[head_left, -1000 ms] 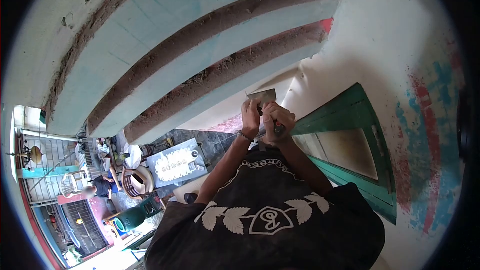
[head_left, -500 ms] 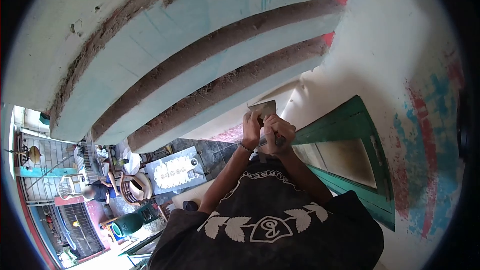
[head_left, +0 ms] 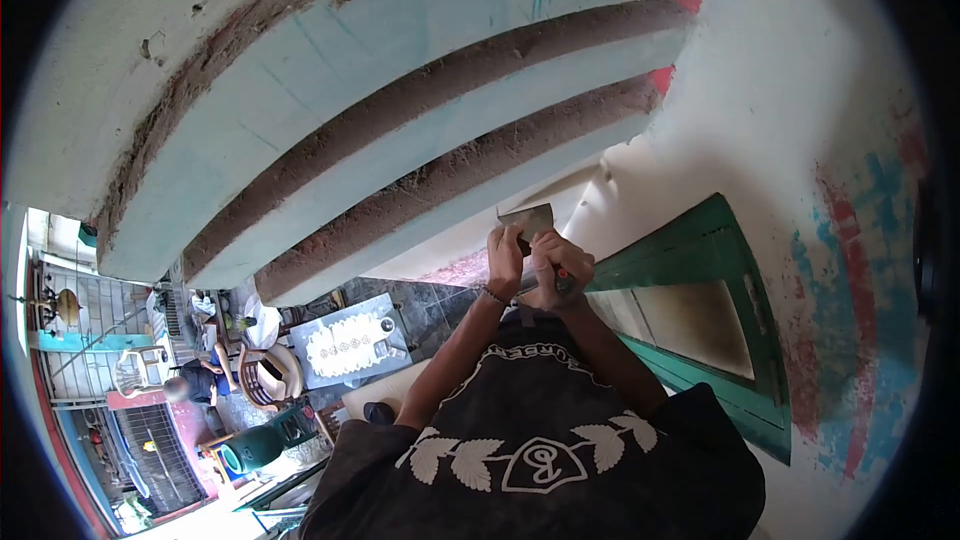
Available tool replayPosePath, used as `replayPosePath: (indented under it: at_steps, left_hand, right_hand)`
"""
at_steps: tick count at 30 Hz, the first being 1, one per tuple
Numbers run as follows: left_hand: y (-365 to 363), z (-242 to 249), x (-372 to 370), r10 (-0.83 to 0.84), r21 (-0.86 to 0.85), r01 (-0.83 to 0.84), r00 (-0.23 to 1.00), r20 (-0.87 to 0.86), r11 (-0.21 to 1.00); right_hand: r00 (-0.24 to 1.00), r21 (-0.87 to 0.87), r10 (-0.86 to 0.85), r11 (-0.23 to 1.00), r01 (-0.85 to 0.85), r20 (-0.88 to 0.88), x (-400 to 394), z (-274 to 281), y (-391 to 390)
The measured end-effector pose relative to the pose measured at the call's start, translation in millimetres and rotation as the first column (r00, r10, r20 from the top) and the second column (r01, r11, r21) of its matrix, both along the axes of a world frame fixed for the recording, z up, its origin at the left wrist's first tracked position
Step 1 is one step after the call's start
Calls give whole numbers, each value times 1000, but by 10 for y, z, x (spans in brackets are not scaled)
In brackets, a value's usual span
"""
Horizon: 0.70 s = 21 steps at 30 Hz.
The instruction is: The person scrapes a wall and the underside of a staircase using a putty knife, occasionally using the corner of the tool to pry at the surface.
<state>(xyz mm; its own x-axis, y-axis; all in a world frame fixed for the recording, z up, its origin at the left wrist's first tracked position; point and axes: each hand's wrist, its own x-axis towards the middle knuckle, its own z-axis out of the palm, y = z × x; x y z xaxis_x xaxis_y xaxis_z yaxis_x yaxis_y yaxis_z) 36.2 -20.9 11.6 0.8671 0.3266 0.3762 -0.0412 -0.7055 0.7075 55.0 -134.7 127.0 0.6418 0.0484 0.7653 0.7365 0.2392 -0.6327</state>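
Observation:
My right hand (head_left: 558, 265) is closed around the dark handle of a wide-bladed scraper (head_left: 530, 224), and the handle's end pokes out below the fist. Beside it, my left hand (head_left: 505, 258), with a beaded bracelet at the wrist, is closed with its fingers pressed on the blade's lower left part. The flat metal blade points up toward a pale wall surface (head_left: 565, 198), its front edge right at that surface. Above the hands run curved, pale blue stepped ledges (head_left: 440, 155) with rough brown bands.
A green-framed door or shutter (head_left: 735, 270) stands at the right, near a wall with red and blue paint patches (head_left: 850, 310). Far below at left are a table with a white patterned cover (head_left: 350, 340), a wooden chair (head_left: 268, 380), a green barrel (head_left: 250, 450) and a seated person (head_left: 200, 380).
The scraper and both hands have shifted very slightly, with the right fist turned a little. The grip on the scraper stays the same.

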Motion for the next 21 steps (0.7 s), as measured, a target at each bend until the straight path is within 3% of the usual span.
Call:
replayPosePath:
  at_steps: [3,6,9,10,13,16,17,19,20,21]
  left_hand:
    - [43,214,-25,-79,-43,75,992,-100,996]
    - [29,100,41,-122,-127,94,964,-234,987]
    - [-28,218,14,-73,-258,-2,957,-280,966]
    - [-71,363,-12,-50,-199,16,985,-167,980]
    - [-16,34,16,-1,-41,-3,995,-102,999]
    - [67,-194,30,-54,-64,42,978,-202,997]
    - [68,-244,65,-47,-60,38,987,-156,997]
    - [-1,53,-17,-27,-54,23,996,-87,998]
    - [-46,468,-47,-76,-180,51,987,-139,982]
    - [-28,397,-21,-84,-257,40,983,-161,966]
  right_hand:
    - [1000,-16,3,1000,-3,11,-50,88,31]
    - [997,-81,-24,997,18,-78,33,-131,65]
    - [993,-67,-35,997,28,-109,7,-114,34]
    - [998,-14,-5,1000,4,-70,6,-72,21]
    - [999,-31,-37,999,37,-14,-22,-28,47]
    - [996,-55,-10,998,5,-92,22,-199,59]
    - [998,-16,0,1000,-1,-56,54,-232,36]
    - [1000,59,20,998,-19,-6,4,-15,8]
    - [1000,52,9,999,-8,-17,-54,-13,-4]
    - [1000,48,-1,999,2,-23,-33,-4,8]
